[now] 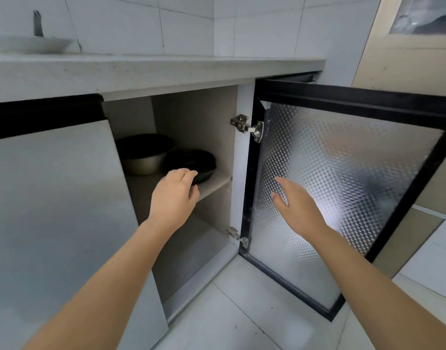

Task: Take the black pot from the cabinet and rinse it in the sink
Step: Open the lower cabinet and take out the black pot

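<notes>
Cabinet door (343, 173) open; my left hand (175, 195) curls onto the black pot (191, 160) near the shelf's (216, 184) front edge, right hand (300, 208) relaxed; lifting and rinsing remain.

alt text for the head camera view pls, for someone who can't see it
The left hand reaches into an open under-counter cabinet and curls its fingers on the rim of a black pot on the shelf, beside a metal bowl. The right hand hovers open before the swung-out cabinet door.

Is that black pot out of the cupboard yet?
No. The black pot sits on the shelf inside, beside a metal bowl; the left hand grips its rim.
</notes>
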`<state>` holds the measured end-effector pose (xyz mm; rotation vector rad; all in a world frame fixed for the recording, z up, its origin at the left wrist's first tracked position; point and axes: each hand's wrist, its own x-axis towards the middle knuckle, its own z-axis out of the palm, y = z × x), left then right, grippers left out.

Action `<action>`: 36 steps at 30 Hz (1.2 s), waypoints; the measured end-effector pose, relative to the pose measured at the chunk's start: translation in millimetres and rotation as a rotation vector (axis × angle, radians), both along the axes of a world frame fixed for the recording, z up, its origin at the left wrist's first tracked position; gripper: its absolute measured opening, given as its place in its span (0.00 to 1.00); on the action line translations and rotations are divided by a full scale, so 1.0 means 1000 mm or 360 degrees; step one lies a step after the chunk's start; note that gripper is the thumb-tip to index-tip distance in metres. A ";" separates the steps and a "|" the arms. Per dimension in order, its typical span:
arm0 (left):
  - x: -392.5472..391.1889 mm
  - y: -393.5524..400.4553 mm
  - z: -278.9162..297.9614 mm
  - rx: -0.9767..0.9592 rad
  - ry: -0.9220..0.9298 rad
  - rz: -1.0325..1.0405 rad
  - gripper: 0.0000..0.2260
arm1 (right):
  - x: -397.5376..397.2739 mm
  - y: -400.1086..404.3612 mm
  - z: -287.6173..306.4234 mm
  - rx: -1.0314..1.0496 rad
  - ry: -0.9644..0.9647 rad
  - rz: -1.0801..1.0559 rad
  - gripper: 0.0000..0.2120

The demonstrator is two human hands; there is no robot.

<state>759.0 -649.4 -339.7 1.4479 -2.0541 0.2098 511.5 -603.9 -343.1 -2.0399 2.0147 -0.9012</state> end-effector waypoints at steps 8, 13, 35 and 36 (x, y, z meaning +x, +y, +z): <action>-0.005 -0.041 -0.040 0.0350 -0.0128 0.0277 0.19 | 0.031 -0.045 -0.026 0.0164 -0.0149 0.0037 0.22; -0.003 -0.069 -0.033 0.0462 -0.0123 0.0290 0.19 | 0.048 -0.079 -0.013 0.0190 -0.0273 0.0016 0.22; -0.018 -0.178 -0.078 0.0666 0.1017 0.0845 0.30 | 0.070 -0.262 -0.055 0.0792 -0.1208 0.0268 0.21; -0.017 -0.187 -0.080 0.0676 0.1050 0.0855 0.29 | 0.074 -0.268 -0.057 0.0842 -0.1289 0.0285 0.22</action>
